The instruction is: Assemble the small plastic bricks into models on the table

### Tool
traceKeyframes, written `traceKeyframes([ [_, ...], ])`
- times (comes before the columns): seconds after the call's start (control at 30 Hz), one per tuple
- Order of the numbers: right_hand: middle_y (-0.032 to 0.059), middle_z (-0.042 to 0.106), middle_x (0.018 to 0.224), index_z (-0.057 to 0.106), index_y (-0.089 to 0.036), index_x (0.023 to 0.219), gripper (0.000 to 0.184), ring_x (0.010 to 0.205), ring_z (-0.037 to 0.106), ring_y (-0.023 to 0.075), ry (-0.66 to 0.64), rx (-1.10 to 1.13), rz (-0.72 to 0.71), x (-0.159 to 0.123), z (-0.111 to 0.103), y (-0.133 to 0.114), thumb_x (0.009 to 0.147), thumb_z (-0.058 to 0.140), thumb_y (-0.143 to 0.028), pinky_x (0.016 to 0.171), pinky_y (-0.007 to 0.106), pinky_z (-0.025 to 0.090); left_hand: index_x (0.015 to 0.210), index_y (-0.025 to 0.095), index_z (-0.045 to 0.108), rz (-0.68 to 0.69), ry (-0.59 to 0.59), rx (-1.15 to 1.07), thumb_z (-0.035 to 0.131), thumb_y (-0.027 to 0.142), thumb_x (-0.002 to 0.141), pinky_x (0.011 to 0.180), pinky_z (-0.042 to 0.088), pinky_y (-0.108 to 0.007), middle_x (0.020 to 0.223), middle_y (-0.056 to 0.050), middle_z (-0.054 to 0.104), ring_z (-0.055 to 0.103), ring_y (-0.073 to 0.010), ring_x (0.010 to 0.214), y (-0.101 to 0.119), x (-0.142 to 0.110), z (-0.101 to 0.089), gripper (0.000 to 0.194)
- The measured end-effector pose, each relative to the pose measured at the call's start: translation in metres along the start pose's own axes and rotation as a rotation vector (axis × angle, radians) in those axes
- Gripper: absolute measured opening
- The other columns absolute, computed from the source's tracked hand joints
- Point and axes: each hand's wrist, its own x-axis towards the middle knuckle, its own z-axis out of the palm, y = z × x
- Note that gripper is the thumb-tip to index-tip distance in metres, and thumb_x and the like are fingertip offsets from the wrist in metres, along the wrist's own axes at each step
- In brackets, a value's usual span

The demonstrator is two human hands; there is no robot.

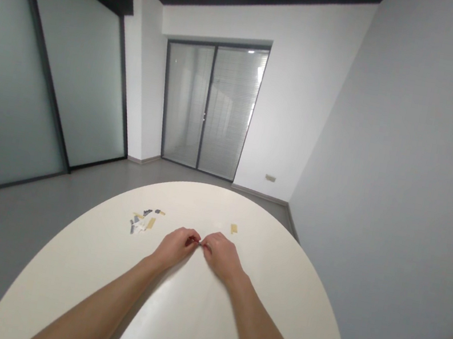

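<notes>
Above the middle of the white round table (184, 318), my left hand (177, 246) and my right hand (221, 253) meet fingertip to fingertip. Both are closed in a pinch. Between them shows a tiny dark and reddish bit, too small to name and mostly hidden by the fingers. A small yellowish piece (234, 228) lies flat on the table just beyond my right hand. To the left of my left hand is a loose pile of small flat scraps (139, 225) in white, grey and yellow.
A small dark piece with a yellowish end (158, 212) lies by the pile. The table's curved far edge (202, 184) faces glass doors with blinds (231, 112). Frosted panels (70, 62) stand at left, a plain wall (418, 167) at right.
</notes>
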Motion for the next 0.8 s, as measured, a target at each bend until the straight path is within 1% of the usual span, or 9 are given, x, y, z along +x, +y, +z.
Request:
traceKeyframes([
  [0.33, 0.0033, 0.071, 0.103, 0.068, -0.024, 0.105, 0.022, 0.103, 0.061, 0.0176, -0.001, 0.007, 0.027, 0.0024, 0.0053, 0.0026, 0.096, 0.049, -0.021, 0.089, 0.027, 0.044, 0.094, 0.025, 0.072, 0.000, 0.012, 0.018, 0.055, 0.030, 0.088, 0.072, 0.042, -0.026, 0.091, -0.002, 0.073, 0.063, -0.0176, 0.086, -0.0053, 0.0012, 0.0015, 0.019],
  [0.8, 0.0029, 0.072, 0.102, 0.070, -0.024, 0.104, 0.023, 0.099, 0.062, 0.0187, 0.012, 0.011, 0.074, 0.0034, 0.0095, 0.0049, 0.097, 0.048, -0.022, 0.084, 0.027, 0.045, 0.097, 0.026, 0.073, -0.001, 0.027, 0.037, 0.055, 0.030, 0.087, 0.077, 0.044, -0.027, 0.094, -0.003, 0.073, 0.064, -0.0184, 0.089, -0.0093, 0.0025, 0.0050, 0.020],
])
